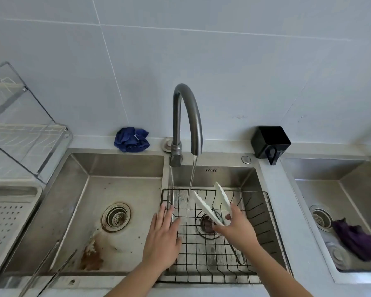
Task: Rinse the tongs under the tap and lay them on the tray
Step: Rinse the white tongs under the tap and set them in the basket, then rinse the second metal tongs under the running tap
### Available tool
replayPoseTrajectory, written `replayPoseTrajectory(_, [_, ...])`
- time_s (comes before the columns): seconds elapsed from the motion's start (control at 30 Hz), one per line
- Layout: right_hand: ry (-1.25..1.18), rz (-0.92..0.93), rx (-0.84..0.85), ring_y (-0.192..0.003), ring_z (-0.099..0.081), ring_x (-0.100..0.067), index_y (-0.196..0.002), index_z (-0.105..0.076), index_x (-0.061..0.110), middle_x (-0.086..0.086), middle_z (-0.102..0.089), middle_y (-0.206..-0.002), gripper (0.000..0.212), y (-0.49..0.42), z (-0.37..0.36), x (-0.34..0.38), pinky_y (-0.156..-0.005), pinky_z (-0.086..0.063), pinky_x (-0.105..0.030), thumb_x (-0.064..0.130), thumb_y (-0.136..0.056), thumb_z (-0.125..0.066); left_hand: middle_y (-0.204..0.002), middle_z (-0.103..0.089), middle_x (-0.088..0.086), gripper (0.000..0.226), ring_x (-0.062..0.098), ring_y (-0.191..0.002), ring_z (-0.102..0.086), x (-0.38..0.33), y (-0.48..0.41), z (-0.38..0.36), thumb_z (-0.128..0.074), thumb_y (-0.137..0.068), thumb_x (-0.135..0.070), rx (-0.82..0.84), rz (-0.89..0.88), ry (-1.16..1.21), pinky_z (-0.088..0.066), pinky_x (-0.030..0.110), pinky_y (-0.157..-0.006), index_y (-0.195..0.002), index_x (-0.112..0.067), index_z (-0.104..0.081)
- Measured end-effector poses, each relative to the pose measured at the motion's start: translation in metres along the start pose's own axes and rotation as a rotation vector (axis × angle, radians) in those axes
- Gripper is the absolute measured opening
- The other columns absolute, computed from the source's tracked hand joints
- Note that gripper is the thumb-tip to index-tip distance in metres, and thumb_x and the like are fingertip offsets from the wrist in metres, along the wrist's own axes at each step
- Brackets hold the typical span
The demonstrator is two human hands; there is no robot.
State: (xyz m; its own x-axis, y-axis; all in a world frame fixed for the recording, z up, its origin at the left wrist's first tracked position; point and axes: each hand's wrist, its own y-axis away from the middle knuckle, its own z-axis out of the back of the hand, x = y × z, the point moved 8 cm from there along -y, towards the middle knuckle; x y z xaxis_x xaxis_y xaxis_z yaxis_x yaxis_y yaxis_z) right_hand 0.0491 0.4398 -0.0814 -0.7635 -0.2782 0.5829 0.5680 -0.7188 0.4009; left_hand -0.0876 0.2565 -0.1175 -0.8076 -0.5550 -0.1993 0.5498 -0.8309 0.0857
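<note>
White tongs [206,205] are held in my right hand [237,227] over the middle sink basin, their two arms spread and pointing up and away toward the water. The grey tap [187,116] runs a thin stream [192,181] that falls just left of the tong tips. My left hand [163,234] hovers flat with fingers apart at the left edge of the black wire basket [263,230], holding nothing. A perforated white tray [7,217] lies on the counter at the far left.
The left basin [90,211] has a drain and brown stains; metal tongs [49,269] lean on its front rim. A blue cloth [131,139] lies behind the sink, a black box [270,142] to the right, a purple cloth [356,239] in the right sink. A clear dish rack [19,123] stands back left.
</note>
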Motion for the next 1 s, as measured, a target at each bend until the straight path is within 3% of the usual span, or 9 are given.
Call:
replayPoseTrajectory(0.07, [0.081, -0.023, -0.067, -0.097, -0.066, -0.017, -0.147, -0.035, 0.022, 0.001, -0.057, -0.123, 0.087, 0.008, -0.003, -0.015, -0.067, -0.053, -0.03, 0.043, -0.077, -0.082, -0.169, -0.009, 0.008, 0.06, 0.032, -0.154, 0.016, -0.002, 0.001, 0.001, -0.046, -0.096, -0.044, -0.011, -0.007, -0.029, 0.001, 0.05, -0.125, -0.151, -0.022, -0.041])
replayPoseTrajectory(0.17, [0.12, -0.056, -0.146, -0.12, -0.055, -0.022, -0.149, -0.035, 0.019, -0.003, -0.053, -0.134, 0.085, 0.022, -0.008, -0.033, -0.096, -0.052, -0.037, 0.042, -0.08, -0.078, -0.169, -0.012, 0.01, 0.062, 0.033, -0.155, 0.01, -0.003, 0.001, 0.0, -0.046, -0.095, -0.045, -0.003, -0.003, -0.048, -0.004, 0.05, -0.125, -0.151, -0.02, -0.043])
replayPoseTrajectory(0.23, [0.141, -0.094, -0.167, -0.126, -0.048, -0.023, -0.15, -0.034, 0.017, -0.004, -0.05, -0.135, 0.086, 0.029, -0.013, -0.045, -0.103, -0.047, -0.038, 0.043, -0.08, -0.077, -0.168, -0.017, 0.01, 0.061, 0.033, -0.155, 0.006, -0.002, 0.001, 0.0, -0.049, -0.094, -0.045, -0.014, 0.0, -0.049, -0.008, 0.05, -0.125, -0.149, -0.019, -0.046])
replayPoseTrajectory(0.4, [0.259, -0.211, -0.192, -0.125, -0.048, -0.027, -0.152, -0.031, 0.013, -0.007, -0.05, -0.136, 0.086, 0.031, -0.002, -0.072, -0.101, -0.046, -0.038, 0.047, -0.083, -0.071, -0.169, -0.012, 0.009, 0.062, 0.032, -0.155, 0.012, -0.001, 0.001, -0.003, -0.044, -0.094, -0.045, 0.006, -0.004, -0.06, -0.005, 0.049, -0.126, -0.151, -0.02, -0.042])
replayPoseTrajectory(0.53, [0.281, -0.267, -0.192, -0.139, -0.037, -0.032, -0.158, -0.02, 0.01, -0.013, -0.038, -0.154, 0.095, 0.034, 0.002, -0.08, -0.109, -0.041, -0.042, 0.054, -0.088, -0.066, -0.167, -0.02, 0.01, 0.06, 0.032, -0.155, 0.006, -0.001, 0.001, -0.002, -0.049, -0.092, -0.043, -0.003, -0.007, -0.052, -0.012, 0.052, -0.125, -0.147, -0.02, -0.048])
replayPoseTrajectory(0.63, [0.377, -0.103, -0.253, -0.139, -0.037, -0.033, -0.15, -0.04, 0.014, -0.011, -0.04, -0.155, 0.077, 0.043, -0.004, -0.06, -0.111, -0.04, -0.044, 0.043, -0.087, -0.071, -0.168, -0.017, 0.01, 0.06, 0.032, -0.155, 0.008, -0.001, 0.0, -0.003, -0.046, -0.093, -0.044, 0.015, -0.008, -0.052, -0.007, 0.053, -0.125, -0.149, -0.021, -0.046])
replayPoseTrajectory(0.77, [0.36, 0.158, -0.255, -0.118, -0.057, -0.036, -0.127, -0.067, 0.008, -0.01, -0.066, -0.125, 0.049, 0.05, -0.033, -0.026, -0.099, -0.05, -0.047, 0.021, -0.081, -0.079, -0.167, -0.021, 0.009, 0.057, 0.032, -0.155, 0.002, 0.003, 0.005, -0.002, -0.051, -0.092, -0.042, 0.024, -0.026, -0.064, -0.011, 0.055, -0.124, -0.145, -0.022, -0.05])
replayPoseTrajectory(0.87, [0.339, 0.23, -0.207, -0.122, -0.054, -0.033, -0.13, -0.065, 0.013, -0.005, -0.064, -0.127, 0.043, 0.049, -0.052, 0.0, -0.105, -0.045, -0.043, 0.028, -0.091, -0.07, -0.165, -0.028, 0.009, 0.055, 0.031, -0.155, -0.009, 0.005, 0.013, -0.002, -0.052, -0.089, -0.04, 0.021, -0.036, -0.066, -0.02, 0.056, -0.122, -0.141, -0.022, -0.056])
replayPoseTrajectory(1.0, [0.373, 0.256, -0.093, -0.131, -0.043, -0.022, -0.143, -0.051, 0.022, 0.004, -0.053, -0.139, 0.047, 0.044, -0.081, 0.014, -0.109, -0.036, -0.032, 0.043, -0.1, -0.051, -0.166, -0.025, 0.011, 0.056, 0.029, -0.156, -0.009, 0.005, 0.019, -0.001, -0.049, -0.089, -0.04, 0.009, -0.032, -0.075, -0.018, 0.056, -0.123, -0.142, -0.023, -0.053])
